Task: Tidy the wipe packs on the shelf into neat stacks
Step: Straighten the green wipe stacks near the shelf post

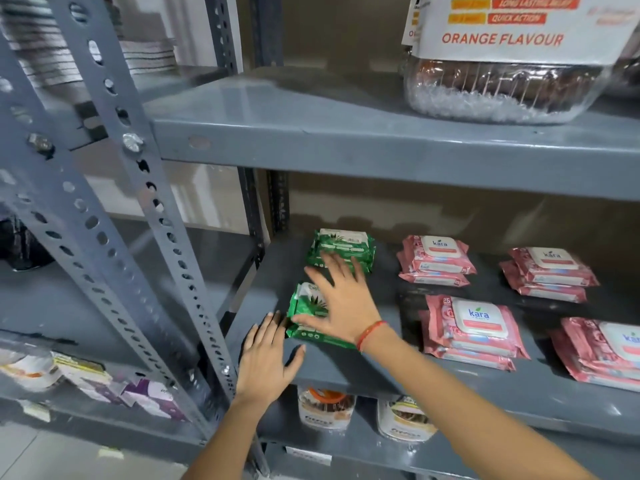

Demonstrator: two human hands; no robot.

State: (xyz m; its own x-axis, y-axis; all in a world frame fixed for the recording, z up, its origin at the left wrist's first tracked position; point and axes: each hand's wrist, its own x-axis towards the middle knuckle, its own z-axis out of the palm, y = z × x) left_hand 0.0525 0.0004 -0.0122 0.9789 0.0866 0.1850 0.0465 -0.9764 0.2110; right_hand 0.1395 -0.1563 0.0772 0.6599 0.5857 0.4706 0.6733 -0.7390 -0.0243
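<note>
**Clerk:** At far left, item one: slotted grey upright (pixel 152 216) of the rack, standing beside a neighbouring bay where blurred packets (pixel 104 382) are lying on a lower level.

**Checker:** Next along?

**Clerk:** Left hand (pixel 266 362), resting flat on the front edge of the grey middle shelf (pixel 346 372), fingers spread wide, gripping nothing. Its fingertips are lying just beside the near green wipe pack (pixel 306 313).

**Checker:** And that pack?

**Clerk:** Near green wipe pack, sitting at the shelf's left end, towards the front. Right hand (pixel 343 299) is lying open across it, thumb touching its front edge, fingers splayed and reaching onto the far green wipe pack (pixel 341 247) behind. Nothing is being clasped. A red thread band (pixel 370 332) is circling that wrist.

**Checker:** Moving right?

**Clerk:** Four pink stacks, all on the same shelf. Rear-left pink stack (pixel 436 259) and front-left pink stack (pixel 474 330) are sitting in the middle; rear-right pink stack (pixel 549 273) and front-right pink stack (pixel 602 355) are sitting further right, the last running out of view. Each is showing at least two packs, edges slightly offset.

**Checker:** Other levels?

**Clerk:** Above, a clear plastic jar (pixel 509 88) with an "ORANGE FLAVOUR" label is standing on the upper shelf (pixel 311 140). Below, two tubs (pixel 325 407) are showing under the middle shelf's front edge.
</note>
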